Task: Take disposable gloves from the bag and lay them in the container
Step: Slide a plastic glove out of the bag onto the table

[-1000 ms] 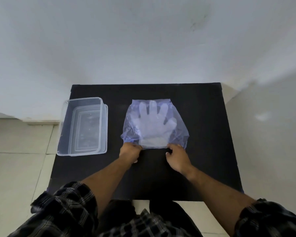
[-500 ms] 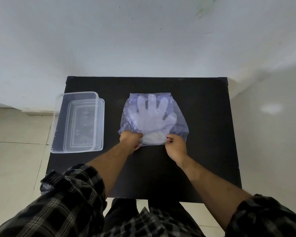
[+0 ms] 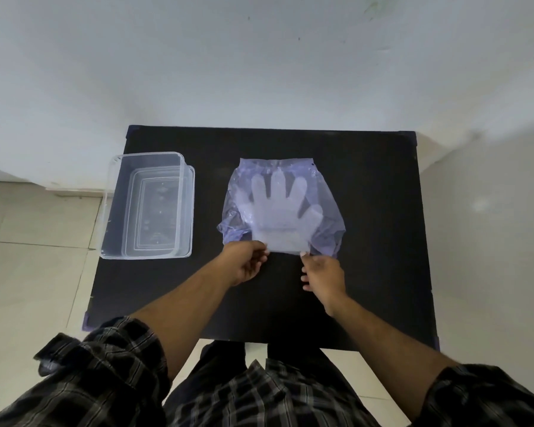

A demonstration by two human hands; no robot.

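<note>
A thin bluish plastic bag [image 3: 324, 195] lies flat in the middle of the black table [image 3: 367, 272], its open mouth toward me. Clear disposable gloves [image 3: 279, 211] show through it, fingers pointing away, and the cuff end sticks out of the mouth. My left hand [image 3: 244, 263] pinches the left corner of that cuff. My right hand [image 3: 321, 271] pinches its right corner, the other fingers spread loosely. A clear rectangular plastic container [image 3: 148, 204] stands empty at the table's left edge.
White walls close in behind and to the right of the table. Tiled floor lies to the left, and the container hangs slightly over that left edge. My checked sleeves and dark trousers fill the bottom of the view.
Both hands have drawn back toward me, pulling the glove cuff a little way out of the bag's mouth. The view has also shifted slightly.
</note>
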